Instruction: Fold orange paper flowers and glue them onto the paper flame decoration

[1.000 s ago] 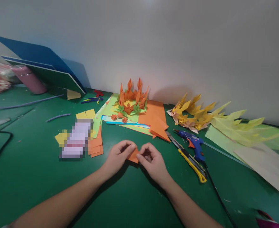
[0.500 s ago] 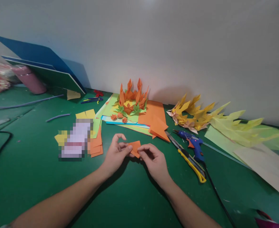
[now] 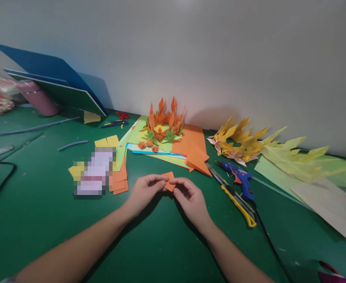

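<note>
Between my two hands is a small square of orange paper, held just above the green table. My left hand pinches its left side, the thumb lying on top. At its right edge, the thumb and fingertips of my right hand close on the paper. Whether the square has a fold in it, I cannot make out. Beyond the hands stands an orange folded-paper crown with green leaves, and small orange paper flowers lie in front of it.
Right of my hands lie a yellow utility knife and a blue glue gun with its black cord. A yellow paper crown sits behind them. To the left are orange paper squares, a blurred-out rectangle and a pink bottle.
My left index finger, raised before, has come down onto the paper. The orange square has turned slightly, and both hands now sit closer around it.
</note>
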### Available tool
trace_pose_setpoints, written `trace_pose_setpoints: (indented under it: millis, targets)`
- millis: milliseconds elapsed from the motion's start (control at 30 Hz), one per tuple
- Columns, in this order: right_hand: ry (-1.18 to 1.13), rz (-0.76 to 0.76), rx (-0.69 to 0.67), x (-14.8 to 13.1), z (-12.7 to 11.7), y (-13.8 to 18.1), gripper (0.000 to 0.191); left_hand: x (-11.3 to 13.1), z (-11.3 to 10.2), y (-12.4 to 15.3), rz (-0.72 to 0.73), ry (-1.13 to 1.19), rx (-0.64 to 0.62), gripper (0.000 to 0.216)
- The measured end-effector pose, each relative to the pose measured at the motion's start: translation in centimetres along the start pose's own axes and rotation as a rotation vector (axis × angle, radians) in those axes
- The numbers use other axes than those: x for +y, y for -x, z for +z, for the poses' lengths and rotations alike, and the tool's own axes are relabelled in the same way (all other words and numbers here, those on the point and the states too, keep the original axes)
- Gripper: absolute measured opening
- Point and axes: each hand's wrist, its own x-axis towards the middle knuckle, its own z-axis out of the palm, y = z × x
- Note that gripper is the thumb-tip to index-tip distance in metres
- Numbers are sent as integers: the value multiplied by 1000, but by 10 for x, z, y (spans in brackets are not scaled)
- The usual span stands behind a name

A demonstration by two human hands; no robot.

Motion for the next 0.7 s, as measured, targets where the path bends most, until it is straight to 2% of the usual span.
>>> trace_pose_setpoints:
  millis: [467,700]
  targets:
    - [59,-62,-53,-1,2,1,14,0,-2,-1,25,-34,29,19]
    - [42,-46,-87,-2,2,1,13,0,-3,-2,42,-102,35,17]
